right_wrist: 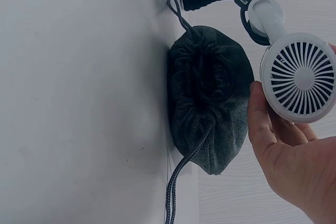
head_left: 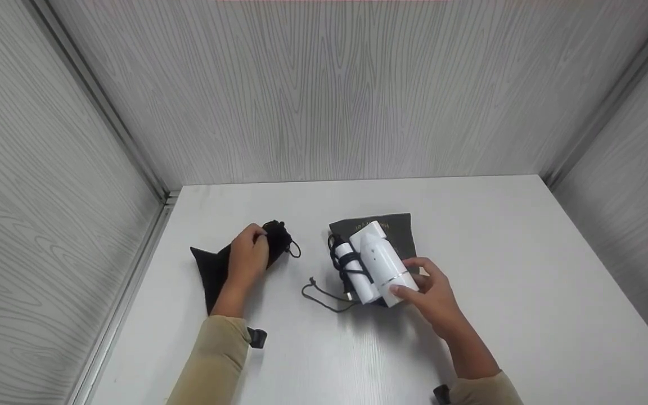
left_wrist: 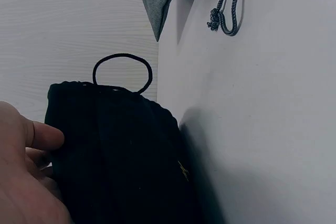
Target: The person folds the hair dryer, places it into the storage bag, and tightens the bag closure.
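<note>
The left hand (head_left: 248, 256) rests on a black drawstring pouch (head_left: 220, 264), fingers curled over the gathered neck of the pouch and gripping it; the left wrist view shows the fingertips (left_wrist: 47, 136) pressed against the black fabric just below the cord loop (left_wrist: 122, 72). The pouch lies flat on the white surface (head_left: 498, 270), toward the left edge and about midway between the far and near edges. The right hand (head_left: 433, 292) holds the rear end of a white folding hair dryer (head_left: 377, 264), thumb and fingers wrapped around the round barrel; the right wrist view shows the slotted intake grille (right_wrist: 302, 80) facing the camera with the fingers bearing on its rim. The dryer's handle is folded alongside the barrel, with a dark power cord (head_left: 349, 264) wound around it. The dryer sits on top of a grey drawstring bag (head_left: 400, 230), which lies near the centre of the surface with its gathered mouth (right_wrist: 202, 77) drawn nearly closed. The bag's grey cord (head_left: 324, 296) trails across the surface toward the near edge, between the two hands. Both forearms wear beige sleeves (head_left: 214, 360).
</note>
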The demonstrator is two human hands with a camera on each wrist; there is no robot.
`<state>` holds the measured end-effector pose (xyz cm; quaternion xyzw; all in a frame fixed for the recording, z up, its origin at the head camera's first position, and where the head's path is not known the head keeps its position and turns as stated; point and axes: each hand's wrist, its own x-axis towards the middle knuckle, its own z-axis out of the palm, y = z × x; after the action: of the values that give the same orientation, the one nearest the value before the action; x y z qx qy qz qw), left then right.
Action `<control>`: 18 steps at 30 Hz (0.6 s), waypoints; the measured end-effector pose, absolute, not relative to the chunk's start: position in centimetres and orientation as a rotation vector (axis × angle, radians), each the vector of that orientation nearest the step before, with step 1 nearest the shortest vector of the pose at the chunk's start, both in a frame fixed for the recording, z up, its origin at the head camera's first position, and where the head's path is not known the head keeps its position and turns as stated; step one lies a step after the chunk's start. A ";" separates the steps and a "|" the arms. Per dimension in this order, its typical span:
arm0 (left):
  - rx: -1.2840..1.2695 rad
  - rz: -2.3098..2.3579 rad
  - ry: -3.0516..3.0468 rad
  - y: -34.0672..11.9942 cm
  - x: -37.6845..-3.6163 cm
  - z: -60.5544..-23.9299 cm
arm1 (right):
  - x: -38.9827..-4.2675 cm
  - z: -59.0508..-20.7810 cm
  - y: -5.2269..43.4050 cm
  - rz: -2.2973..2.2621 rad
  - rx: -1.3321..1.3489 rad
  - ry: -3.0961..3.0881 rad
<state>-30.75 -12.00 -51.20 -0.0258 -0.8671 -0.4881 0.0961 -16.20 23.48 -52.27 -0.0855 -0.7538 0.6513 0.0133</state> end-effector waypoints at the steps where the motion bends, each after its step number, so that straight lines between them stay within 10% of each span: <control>1: -0.071 -1.446 -2.573 -12.0 -30.7 -51.2 | -16.2 -52.3 23.5 2.024 -0.269 -2.353; 18: -0.026 -1.567 -2.643 -11.7 -30.8 -51.2 | -16.5 -52.1 23.7 2.081 -0.262 -2.329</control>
<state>-30.84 -11.73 -51.17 -0.0083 -0.8596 -0.5097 0.0346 -16.54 23.75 -52.10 -0.0836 -0.7431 0.6639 0.0037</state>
